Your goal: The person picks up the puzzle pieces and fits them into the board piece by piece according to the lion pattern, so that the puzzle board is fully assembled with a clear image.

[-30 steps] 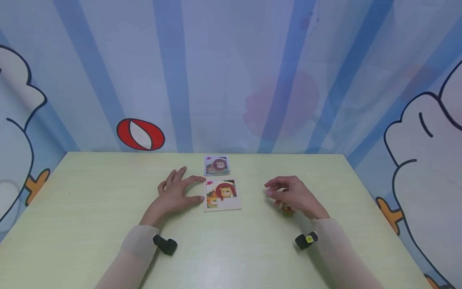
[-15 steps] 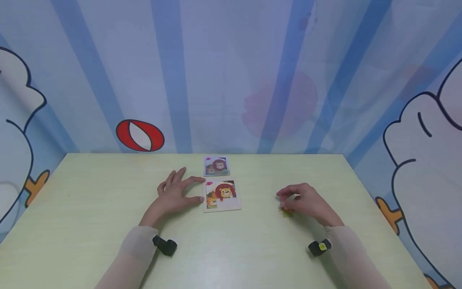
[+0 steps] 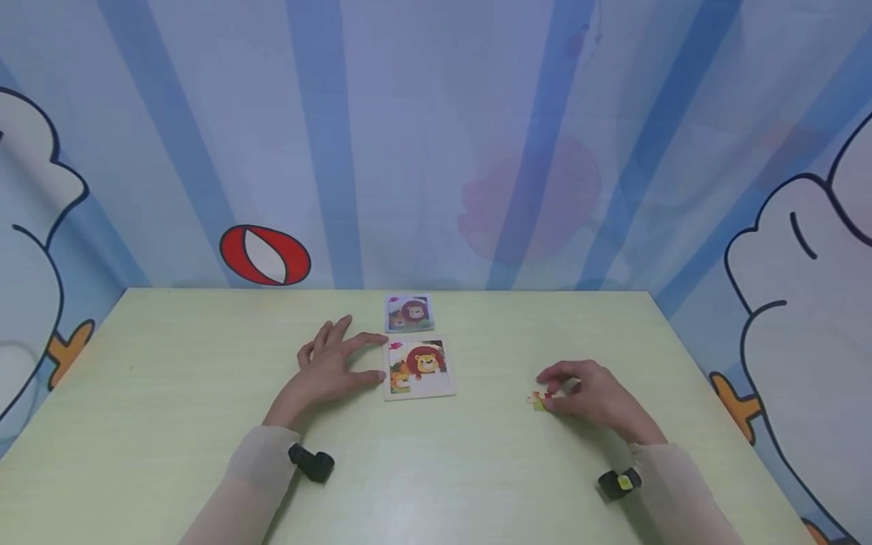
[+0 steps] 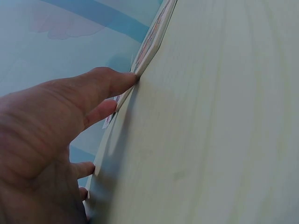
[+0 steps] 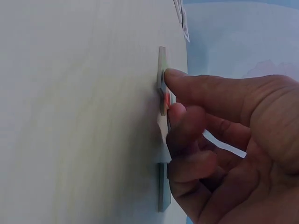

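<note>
A square lion puzzle board point(image 3: 420, 393) lies mid-table, with a bare pale area at the picture's lower right. My left hand point(image 3: 330, 371) has its fingers spread, the thumb and index fingertips against the board's left edge; the left wrist view shows the thumb point(image 4: 121, 81) at that edge. Further right, my right hand point(image 3: 593, 390) is low over a few small colourful puzzle pieces point(image 3: 539, 402). Its thumb and index finger pinch at one puzzle piece point(image 5: 167, 101), and the curled fingers hide part of the group.
Behind the board lies a smaller card point(image 3: 409, 312) with the same lion picture. A printed curtain point(image 3: 422, 151) rises behind the pale table point(image 3: 436, 484). Both wrists carry small black cameras.
My right hand has moved right and toward me, from beside the board to the loose puzzle pieces, which show more now. The left hand and the board have stayed in place.
</note>
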Action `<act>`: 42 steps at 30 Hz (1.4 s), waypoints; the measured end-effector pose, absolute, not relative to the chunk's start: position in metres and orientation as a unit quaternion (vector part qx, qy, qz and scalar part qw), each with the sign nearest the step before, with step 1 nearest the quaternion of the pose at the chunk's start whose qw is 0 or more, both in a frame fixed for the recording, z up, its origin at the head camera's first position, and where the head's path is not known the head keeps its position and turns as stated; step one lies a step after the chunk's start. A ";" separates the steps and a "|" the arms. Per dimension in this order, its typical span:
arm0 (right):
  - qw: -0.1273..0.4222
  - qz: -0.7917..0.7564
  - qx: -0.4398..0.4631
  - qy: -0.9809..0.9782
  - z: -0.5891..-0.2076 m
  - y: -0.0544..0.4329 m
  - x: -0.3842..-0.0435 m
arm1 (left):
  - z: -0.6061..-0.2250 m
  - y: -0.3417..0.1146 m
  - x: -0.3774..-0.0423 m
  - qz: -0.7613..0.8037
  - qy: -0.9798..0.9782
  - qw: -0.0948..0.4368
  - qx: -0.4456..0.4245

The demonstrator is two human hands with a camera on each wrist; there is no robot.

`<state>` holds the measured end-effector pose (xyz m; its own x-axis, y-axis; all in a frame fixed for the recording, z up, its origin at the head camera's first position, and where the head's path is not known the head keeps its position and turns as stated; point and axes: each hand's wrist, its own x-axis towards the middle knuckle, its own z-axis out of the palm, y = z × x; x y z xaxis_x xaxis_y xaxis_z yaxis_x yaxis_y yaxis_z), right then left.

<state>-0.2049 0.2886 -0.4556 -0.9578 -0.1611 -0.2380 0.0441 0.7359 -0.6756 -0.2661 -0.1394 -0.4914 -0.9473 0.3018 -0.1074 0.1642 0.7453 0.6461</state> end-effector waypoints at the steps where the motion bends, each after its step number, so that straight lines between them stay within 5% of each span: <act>1: 0.137 -0.355 -0.030 0.924 -0.456 0.288 -0.204 | -0.491 -0.139 -0.266 0.334 0.928 0.104 0.125; 28: 0.048 -0.357 -0.043 0.932 -0.466 0.268 -0.201 | -0.485 -0.140 -0.263 0.325 0.930 0.105 0.135; 42: 0.061 -0.408 -0.073 0.908 -0.464 0.240 -0.214 | -0.483 -0.140 -0.263 0.321 0.931 0.108 0.133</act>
<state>-0.2144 0.2401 -0.4645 -0.9819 -0.1823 -0.0505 -0.0834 0.6571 -0.7491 -0.2632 -0.1398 -0.4835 -0.9414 0.3166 -0.1161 0.1777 0.7583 0.6272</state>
